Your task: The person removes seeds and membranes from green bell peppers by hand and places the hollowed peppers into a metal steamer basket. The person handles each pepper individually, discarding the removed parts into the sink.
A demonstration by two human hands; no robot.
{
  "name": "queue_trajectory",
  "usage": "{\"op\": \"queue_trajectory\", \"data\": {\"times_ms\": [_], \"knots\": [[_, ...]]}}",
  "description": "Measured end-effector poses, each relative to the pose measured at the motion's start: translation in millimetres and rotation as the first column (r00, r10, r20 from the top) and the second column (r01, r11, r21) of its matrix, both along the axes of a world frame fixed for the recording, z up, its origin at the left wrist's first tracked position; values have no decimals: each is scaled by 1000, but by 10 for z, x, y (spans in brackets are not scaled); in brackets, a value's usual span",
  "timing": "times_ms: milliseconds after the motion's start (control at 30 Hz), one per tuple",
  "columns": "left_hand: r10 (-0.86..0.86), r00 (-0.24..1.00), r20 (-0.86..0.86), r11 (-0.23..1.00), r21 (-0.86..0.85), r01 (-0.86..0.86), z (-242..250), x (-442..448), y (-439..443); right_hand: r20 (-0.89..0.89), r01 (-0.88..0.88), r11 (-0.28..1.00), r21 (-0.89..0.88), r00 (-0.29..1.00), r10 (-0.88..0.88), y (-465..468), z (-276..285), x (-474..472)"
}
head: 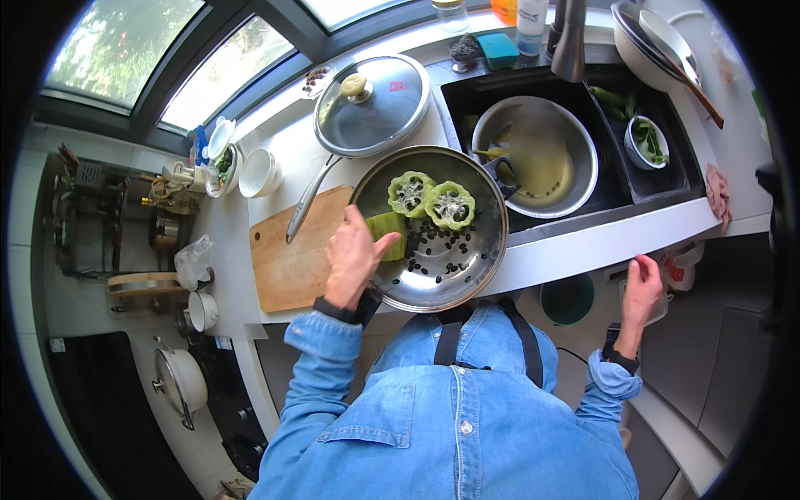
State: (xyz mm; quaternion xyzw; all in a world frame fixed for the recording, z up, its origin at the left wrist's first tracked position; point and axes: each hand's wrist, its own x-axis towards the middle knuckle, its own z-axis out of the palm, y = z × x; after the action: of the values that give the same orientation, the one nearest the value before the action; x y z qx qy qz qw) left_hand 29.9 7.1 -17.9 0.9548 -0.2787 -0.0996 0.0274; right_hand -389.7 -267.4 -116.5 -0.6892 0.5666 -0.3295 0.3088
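In front of me a wide steel pan (pixel 437 281) rests at the counter's edge. Inside it lie two green, lobed gourd slices (pixel 451 206) with stringy white cores, and many loose black seeds (pixel 431 240). My left hand (pixel 351 253) is at the pan's left rim, thumb spread from the fingers, beside a pale green gourd piece (pixel 394 237) that it partly hides. I see no grip on that piece. My right hand (pixel 644 289) hangs low at the right, beyond the counter's front edge and apart from the pan. Whether its bent fingers hold anything is unclear.
A wooden cutting board (pixel 300 269) lies left of the pan, under the steel handle of a glass-lidded pan (pixel 375 119). A black sink (pixel 609 162) holds a steel pot (pixel 587 150) and a bowl of greens (pixel 647 144). A dark green bin (pixel 567 300) stands below.
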Motion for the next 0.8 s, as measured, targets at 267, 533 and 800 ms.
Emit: {"op": "queue_trajectory", "data": {"times_ms": [267, 533, 800], "knots": [[44, 992, -119, 998, 58, -38, -189, -13, -223, 380, -586, 808, 56, 761, 526, 634, 898, 1547], [-28, 906, -423, 861, -470, -193, 234, -254, 263, 548, -814, 478, 330, 577, 605, 1045, 988, 2036], [-272, 760, -590, 372, -793, -482, 105, -596, 197, 819, -919, 208, 336, 394, 418, 1350, 808, 2677]]}}
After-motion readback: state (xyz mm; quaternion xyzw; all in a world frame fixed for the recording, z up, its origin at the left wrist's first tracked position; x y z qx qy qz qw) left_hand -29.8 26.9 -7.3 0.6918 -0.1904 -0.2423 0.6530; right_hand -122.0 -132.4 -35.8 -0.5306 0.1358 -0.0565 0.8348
